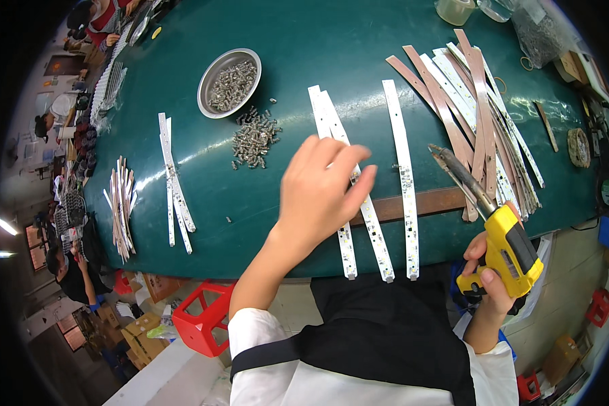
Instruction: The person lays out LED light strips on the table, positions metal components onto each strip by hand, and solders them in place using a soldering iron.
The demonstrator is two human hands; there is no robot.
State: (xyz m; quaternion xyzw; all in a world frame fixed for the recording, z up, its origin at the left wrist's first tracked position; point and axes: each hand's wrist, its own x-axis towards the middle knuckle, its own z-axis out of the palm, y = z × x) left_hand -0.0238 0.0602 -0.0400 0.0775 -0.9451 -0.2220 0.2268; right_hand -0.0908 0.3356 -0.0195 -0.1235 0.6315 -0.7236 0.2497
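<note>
My right hand grips a yellow and black soldering gun, its metal tip slanting up to the left beside the pile of strips. Over two narrow white LED circuit strips hovers my left hand, thumb and forefinger apart with nothing visible between them; its other fingers are curled and partly hidden. It covers the middle of those strips, and I cannot tell whether it touches them. A third LED strip lies just to the right, with small metal parts around its middle.
A metal bowl of small metal parts stands at the back beside a loose heap. More strips and a thin bundle lie left. A large strip pile is at right. A red stool stands below the table edge.
</note>
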